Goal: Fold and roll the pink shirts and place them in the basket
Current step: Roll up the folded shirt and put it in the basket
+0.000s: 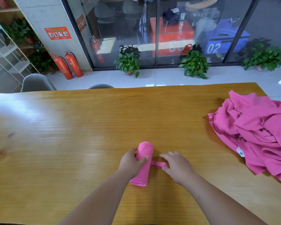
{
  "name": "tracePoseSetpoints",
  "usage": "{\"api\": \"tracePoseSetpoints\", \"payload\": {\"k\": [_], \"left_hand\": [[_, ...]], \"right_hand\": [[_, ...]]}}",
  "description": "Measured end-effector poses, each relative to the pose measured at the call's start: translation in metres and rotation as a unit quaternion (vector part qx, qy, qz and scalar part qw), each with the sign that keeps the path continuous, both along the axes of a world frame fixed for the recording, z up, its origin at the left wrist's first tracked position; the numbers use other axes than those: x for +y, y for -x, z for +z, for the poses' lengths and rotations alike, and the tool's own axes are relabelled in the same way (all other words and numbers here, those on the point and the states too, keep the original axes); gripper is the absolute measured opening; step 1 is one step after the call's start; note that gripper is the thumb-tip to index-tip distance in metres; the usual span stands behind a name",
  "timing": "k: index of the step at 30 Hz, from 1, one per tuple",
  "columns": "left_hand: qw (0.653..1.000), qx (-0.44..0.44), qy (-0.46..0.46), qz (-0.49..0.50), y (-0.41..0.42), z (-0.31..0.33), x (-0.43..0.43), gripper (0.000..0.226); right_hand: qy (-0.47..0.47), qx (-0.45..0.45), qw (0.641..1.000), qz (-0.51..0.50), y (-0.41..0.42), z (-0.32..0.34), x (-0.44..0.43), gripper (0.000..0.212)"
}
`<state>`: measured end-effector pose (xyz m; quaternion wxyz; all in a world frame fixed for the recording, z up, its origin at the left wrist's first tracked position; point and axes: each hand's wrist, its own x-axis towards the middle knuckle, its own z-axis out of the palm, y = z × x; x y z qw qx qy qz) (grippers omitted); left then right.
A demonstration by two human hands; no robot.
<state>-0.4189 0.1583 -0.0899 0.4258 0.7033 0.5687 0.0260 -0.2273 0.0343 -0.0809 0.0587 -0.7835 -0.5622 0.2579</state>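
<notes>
Pink roll (143,163) lies near the tabletop's (71,127) near edge, centre. Left hand (131,163) wraps it, thumb on top. Right hand (177,166) pinches a loose strip (158,164) trailing from it. Pile (256,132) of pink shirts sits at the right edge, small white tag unreadable. Beyond the glass, boxes read "02" (214,48) and "03" mirrored.

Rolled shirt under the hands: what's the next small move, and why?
Probably tuck the loose strip into or around the rolled shirt before lifting it. The left hand grips the roll on the table, and the right hand pinches the strip sticking out sideways. No basket is in view, and the pile of shirts waits at the right.
</notes>
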Motion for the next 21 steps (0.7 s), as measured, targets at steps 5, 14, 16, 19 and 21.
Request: {"api": "tracePoseSetpoints", "payload": {"k": [5, 14, 16, 19, 21], "left_hand": [[0.999, 0.048, 0.004, -0.012, -0.001, 0.002, -0.002, 0.092], [0.996, 0.012, 0.072, 0.048, 0.001, 0.010, -0.015, 0.050], [0.991, -0.023, 0.099, 0.091, 0.007, 0.014, -0.017, 0.044], [0.980, -0.073, 0.124, 0.141, 0.020, 0.025, -0.014, 0.033], [0.974, -0.104, 0.124, 0.160, 0.031, 0.033, -0.006, 0.035]], "right_hand": [[-0.030, 0.057, 0.998, -0.020, -0.002, -0.001, 0.000, 0.049], [-0.149, 0.420, 0.886, -0.130, 0.004, 0.026, 0.012, 0.030], [-0.146, 0.503, 0.840, -0.144, 0.006, 0.035, 0.014, 0.033], [-0.111, 0.494, 0.854, -0.119, 0.008, 0.040, 0.019, 0.031], [-0.105, 0.464, 0.874, -0.095, 0.012, 0.048, 0.027, 0.029]]}}
